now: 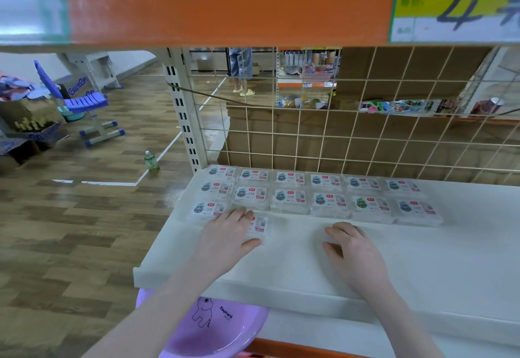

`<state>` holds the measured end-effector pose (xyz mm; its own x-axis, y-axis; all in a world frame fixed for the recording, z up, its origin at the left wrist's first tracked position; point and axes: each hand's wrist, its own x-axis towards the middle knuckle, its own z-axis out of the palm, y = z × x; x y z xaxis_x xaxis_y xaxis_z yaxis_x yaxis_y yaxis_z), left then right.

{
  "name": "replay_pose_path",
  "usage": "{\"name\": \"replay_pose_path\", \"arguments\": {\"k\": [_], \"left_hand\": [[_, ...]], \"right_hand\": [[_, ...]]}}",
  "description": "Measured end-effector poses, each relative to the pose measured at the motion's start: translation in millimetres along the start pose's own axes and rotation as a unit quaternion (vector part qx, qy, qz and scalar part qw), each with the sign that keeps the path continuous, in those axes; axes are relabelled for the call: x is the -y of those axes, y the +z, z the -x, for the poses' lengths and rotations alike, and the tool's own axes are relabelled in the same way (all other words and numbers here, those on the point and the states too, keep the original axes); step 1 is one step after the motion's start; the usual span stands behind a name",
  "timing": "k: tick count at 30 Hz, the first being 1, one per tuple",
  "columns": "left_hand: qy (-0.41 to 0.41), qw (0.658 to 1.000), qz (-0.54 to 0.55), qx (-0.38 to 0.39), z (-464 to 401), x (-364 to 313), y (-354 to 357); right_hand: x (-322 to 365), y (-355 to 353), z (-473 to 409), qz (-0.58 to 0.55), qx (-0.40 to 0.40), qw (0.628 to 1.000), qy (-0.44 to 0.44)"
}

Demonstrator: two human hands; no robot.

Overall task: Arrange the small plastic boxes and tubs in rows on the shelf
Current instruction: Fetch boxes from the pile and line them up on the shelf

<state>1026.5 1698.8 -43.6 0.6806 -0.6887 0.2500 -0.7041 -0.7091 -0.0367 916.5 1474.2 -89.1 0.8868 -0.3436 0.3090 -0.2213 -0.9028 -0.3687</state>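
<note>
I saw left hand (229,233) gripping box (260,226) under fingers w/ thumb near side; right hand (353,248) flat, fingers relaxed on shelf (450,267).

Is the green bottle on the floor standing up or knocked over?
Upright. The green bottle stands on its base on the wood floor, white cap on top, beside the white line.

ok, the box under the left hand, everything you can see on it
The box under the left hand is a small, flat, clear plastic box with a white printed label and a red mark on its lid. It lies flat on the white shelf, second in a front row just begun, right of the leftmost box. The left hand covers its left half, fingers over the top and thumb against the near edge. Contents can't be made out.
</note>
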Motion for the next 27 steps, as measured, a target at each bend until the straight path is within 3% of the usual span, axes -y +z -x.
{"name": "replay_pose_path", "arguments": {"k": [3, 6, 15, 27], "left_hand": [[-0.013, 0.999, -0.03, -0.02, -2, -1, 0], [-0.052, 0.998, 0.032, 0.008, -3, -3, 4], [-0.087, 0.995, 0.04, -0.007, -7, -8, 12], [-0.056, 0.996, 0.071, -0.006, -8, 9, 17]], "right_hand": [[2, -1, 0, 0.008, -0.002, 1.0, -0.005], [4, -2, 1, 0.015, 0.004, 1.0, -0.003], [7, -4, 4, 0.028, 0.003, 0.999, -0.022], [0, -2, 5, 0.043, 0.046, 0.997, -0.039]]}}
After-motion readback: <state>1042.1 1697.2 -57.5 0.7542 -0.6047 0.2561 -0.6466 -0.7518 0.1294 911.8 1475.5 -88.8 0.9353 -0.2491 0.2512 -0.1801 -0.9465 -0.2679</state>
